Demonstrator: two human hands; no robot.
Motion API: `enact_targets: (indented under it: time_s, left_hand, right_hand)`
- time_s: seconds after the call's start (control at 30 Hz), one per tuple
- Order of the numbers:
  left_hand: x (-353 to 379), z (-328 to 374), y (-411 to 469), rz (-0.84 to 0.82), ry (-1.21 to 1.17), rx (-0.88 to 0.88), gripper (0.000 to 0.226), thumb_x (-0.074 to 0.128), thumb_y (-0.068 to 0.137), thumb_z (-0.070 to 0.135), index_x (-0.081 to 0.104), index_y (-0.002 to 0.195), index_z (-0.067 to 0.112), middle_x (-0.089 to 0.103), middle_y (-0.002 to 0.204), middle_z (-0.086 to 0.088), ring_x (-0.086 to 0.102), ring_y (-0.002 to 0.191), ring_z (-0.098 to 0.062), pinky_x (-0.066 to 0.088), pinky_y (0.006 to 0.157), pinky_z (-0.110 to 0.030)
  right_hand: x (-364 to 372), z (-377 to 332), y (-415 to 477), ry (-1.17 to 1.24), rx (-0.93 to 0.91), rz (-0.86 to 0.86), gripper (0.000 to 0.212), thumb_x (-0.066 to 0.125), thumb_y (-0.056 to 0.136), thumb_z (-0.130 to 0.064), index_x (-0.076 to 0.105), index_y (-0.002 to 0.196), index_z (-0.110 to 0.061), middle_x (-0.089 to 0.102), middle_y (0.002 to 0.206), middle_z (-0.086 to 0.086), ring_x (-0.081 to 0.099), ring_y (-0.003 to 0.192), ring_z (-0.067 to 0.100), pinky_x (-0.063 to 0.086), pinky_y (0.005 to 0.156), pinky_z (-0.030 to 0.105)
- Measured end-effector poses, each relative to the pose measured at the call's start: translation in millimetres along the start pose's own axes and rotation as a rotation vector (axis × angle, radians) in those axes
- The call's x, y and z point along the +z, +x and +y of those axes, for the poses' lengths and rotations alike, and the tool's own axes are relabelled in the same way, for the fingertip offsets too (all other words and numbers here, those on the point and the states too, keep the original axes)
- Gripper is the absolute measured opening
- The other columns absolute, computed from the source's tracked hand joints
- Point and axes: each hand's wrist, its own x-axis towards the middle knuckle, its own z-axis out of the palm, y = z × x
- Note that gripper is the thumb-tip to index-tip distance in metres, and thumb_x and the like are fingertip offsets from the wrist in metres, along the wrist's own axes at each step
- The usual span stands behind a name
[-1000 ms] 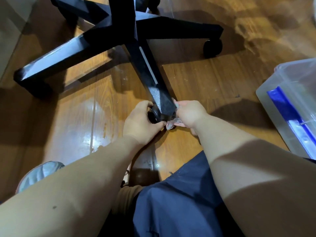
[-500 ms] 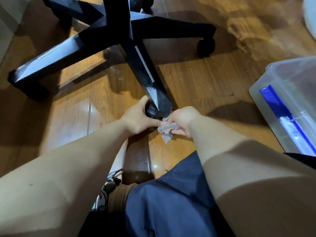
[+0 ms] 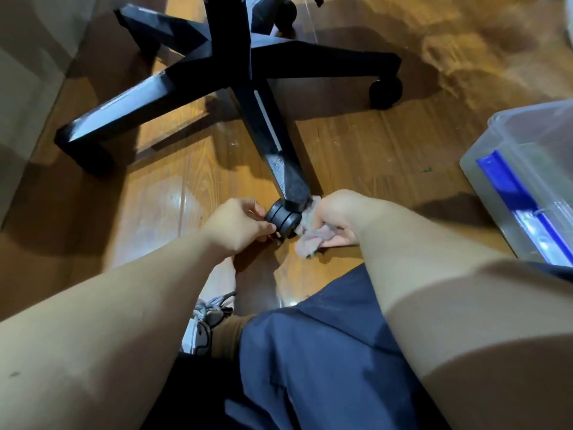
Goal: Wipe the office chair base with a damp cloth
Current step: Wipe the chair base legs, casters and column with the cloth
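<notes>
Cloth (image 3: 313, 241) gripped in right hand (image 3: 339, 214) touches caster (image 3: 282, 219).

1x base (image 3: 263, 119), 1x cloth (image 3: 310, 243), 1x bin (image 3: 533, 131)

The person is showing a bare left forearm (image 3: 124, 305) and a bare right forearm (image 3: 418, 259), uncovered all the way down to the left hand (image 3: 238, 226) and the right hand (image 3: 338, 215). One leg is wearing loose navy blue trousers (image 3: 325, 367) with soft creases in the fabric. Below the hem a brown sock (image 3: 226, 336) is showing, going into a white and grey sneaker (image 3: 201, 330) with grey laces (image 3: 217, 301). A dark strip of clothing (image 3: 555, 270) is showing at the right edge.
</notes>
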Motion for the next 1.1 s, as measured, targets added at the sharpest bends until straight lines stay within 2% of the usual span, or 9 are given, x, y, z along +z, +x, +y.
enact_targets:
  time_s: [0.1,0.23,0.33,0.5,0.63,0.73,0.83,0.93,1.1]
  left_hand:
    - [-6,0,-5,-0.078,-0.179,-0.07,0.02,0.071,0.082,0.001,0.058,0.093,0.011,0.073,0.098,-0.017,0.067,0.076,-0.021,0.057,0.083,-0.037]
    - [-6,11,-8,-0.005,-0.101,-0.038,0.032,0.061,0.09,0.013,0.059,0.121,0.022,0.071,0.103,-0.003,0.062,0.079,-0.016,0.052,0.074,-0.03]
    - [-9,35,-4,0.145,-0.177,0.073,0.043,0.053,0.095,0.024,0.045,0.137,0.033,0.06,0.128,0.0,0.06,0.104,-0.016,0.051,0.089,-0.03]
    - [-11,59,5,0.201,-0.411,0.111,0.052,0.046,0.1,0.03,0.027,0.148,0.036,0.058,0.117,0.008,0.06,0.105,-0.016,0.048,0.1,-0.039]
    - [-19,55,9,0.178,-0.498,0.006,0.051,0.048,0.1,0.032,0.031,0.147,0.029,0.06,0.123,-0.01,0.064,0.099,-0.021,0.055,0.089,-0.037]
    - [-34,50,12,0.125,-0.454,0.01,0.048,0.047,0.1,0.036,0.036,0.145,0.027,0.065,0.102,-0.006,0.065,0.086,-0.018,0.054,0.076,-0.029]
    - [-42,43,17,0.136,-0.408,0.058,0.043,0.046,0.101,0.033,0.039,0.143,0.033,0.064,0.105,-0.001,0.063,0.092,-0.015,0.052,0.084,-0.031]
    - [-44,39,29,0.131,-0.466,0.082,0.041,0.044,0.101,0.026,0.04,0.141,0.035,0.064,0.11,0.002,0.064,0.095,-0.014,0.052,0.084,-0.03]
    - [-38,43,39,0.135,-0.564,0.01,0.034,0.038,0.101,0.016,0.054,0.128,0.029,0.068,0.094,-0.003,0.065,0.083,-0.017,0.052,0.069,-0.026]
  right_hand:
    - [8,-2,10,0.085,-0.099,0.09,0.026,0.042,0.099,-0.008,0.047,0.074,-0.015,0.039,0.07,0.002,0.036,0.06,0.014,0.039,0.058,0.03]
    - [-2,-1,11,-0.183,0.112,-0.075,0.01,0.049,0.097,-0.014,0.058,0.101,-0.011,0.062,0.093,0.01,0.058,0.081,0.02,0.054,0.068,0.032]
    - [-10,-5,6,-0.259,0.088,0.072,0.008,0.05,0.09,-0.006,0.057,0.087,-0.008,0.058,0.085,0.011,0.054,0.074,0.018,0.049,0.057,0.026]
    - [12,-12,12,-0.044,-0.17,0.106,0.042,0.04,0.097,-0.054,0.06,0.1,-0.017,0.056,0.078,0.003,0.053,0.066,0.016,0.047,0.052,0.023]
    - [6,-18,7,-0.207,-0.168,0.015,0.032,0.041,0.1,-0.033,0.063,0.098,-0.01,0.047,0.056,0.003,0.038,0.045,0.011,0.038,0.044,0.02]
    - [-2,-28,0,-0.365,-0.124,-0.012,0.019,0.046,0.092,-0.01,0.058,0.079,-0.005,0.046,0.05,0.003,0.035,0.042,0.011,0.033,0.039,0.019]
    - [-1,-44,-8,-0.511,-0.162,0.091,0.02,0.047,0.081,-0.003,0.056,0.063,-0.005,0.051,0.043,0.007,0.04,0.034,0.016,0.032,0.037,0.015]
    - [12,-74,4,-0.352,-0.422,0.319,0.028,0.051,0.089,-0.024,0.073,0.082,-0.01,0.072,0.075,0.01,0.066,0.065,0.024,0.056,0.066,0.032]
    - [33,-119,12,-0.596,-0.981,0.267,0.049,0.04,0.096,-0.01,0.047,0.142,-0.027,0.04,0.149,0.005,0.038,0.135,0.023,0.03,0.106,0.022]
